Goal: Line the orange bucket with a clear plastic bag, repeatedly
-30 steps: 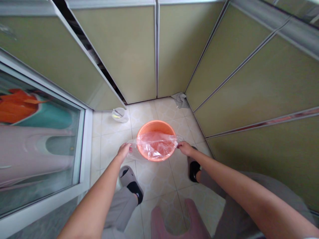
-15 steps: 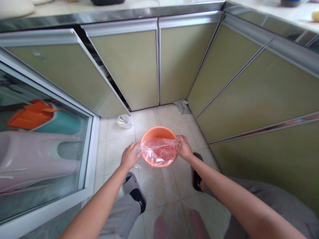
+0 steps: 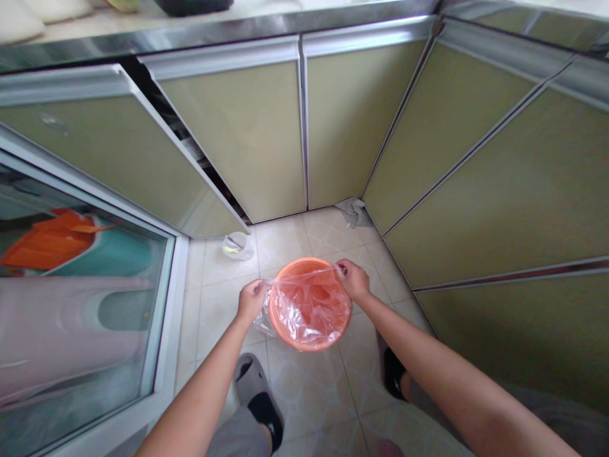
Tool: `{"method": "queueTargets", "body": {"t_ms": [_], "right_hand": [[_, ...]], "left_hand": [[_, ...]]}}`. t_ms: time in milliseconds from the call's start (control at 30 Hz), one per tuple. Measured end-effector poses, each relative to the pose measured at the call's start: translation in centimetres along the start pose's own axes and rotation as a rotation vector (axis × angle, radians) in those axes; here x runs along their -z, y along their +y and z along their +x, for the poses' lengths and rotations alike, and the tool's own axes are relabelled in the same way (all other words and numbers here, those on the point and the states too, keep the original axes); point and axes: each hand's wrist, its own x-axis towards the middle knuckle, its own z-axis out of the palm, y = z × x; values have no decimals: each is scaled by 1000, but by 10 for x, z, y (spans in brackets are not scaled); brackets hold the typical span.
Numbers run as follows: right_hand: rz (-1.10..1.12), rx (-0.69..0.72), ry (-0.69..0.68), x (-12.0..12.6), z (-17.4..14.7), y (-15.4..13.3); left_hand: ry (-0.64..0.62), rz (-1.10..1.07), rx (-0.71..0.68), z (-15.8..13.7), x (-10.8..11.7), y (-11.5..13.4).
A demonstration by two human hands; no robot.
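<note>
You hold the clear, thin, crinkled plastic bag (image 3: 309,311) with both hands, and it lies between them. Your left hand (image 3: 250,299) has its fingers closed on one end of the bag's edge, just beside the left rim of the round orange bucket (image 3: 304,268). Your right hand (image 3: 354,279) pinches the other end at the far right of the rim; you cannot tell from this angle whether its fingers touch the bucket itself. The edge runs in a taut, nearly straight line from hand to hand, across the far part of the bucket's mouth. Nearer to you than that line, the film sags into the bucket and shines where light catches it, while a loose fold hangs outside the rim below your left hand.

The bucket stands upright on the pale tiled floor (image 3: 309,393), ahead of your feet in their grey-and-black slippers (the left slipper (image 3: 252,377) shows more fully than the right one). Beyond your left hand, near the olive-green cabinet doors (image 3: 238,139), sits a small, translucent plastic container (image 3: 238,246). A crumpled grey cloth (image 3: 354,212) lies in the cabinet corner, beyond your right hand and apart from it.
</note>
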Motion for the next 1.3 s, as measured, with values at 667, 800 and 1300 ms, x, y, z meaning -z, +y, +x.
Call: {"method": "queueTargets", "body": {"t_ms": [667, 800, 1300], "right_hand": [[205, 33, -479, -43, 102, 18], [295, -100, -489, -51, 96, 32], [-223, 640, -524, -7, -51, -36]], "left_hand": [[-196, -442, 557, 43, -20, -42], [-254, -422, 553, 33, -10, -48], [-146, 632, -543, -60, -31, 35]]}}
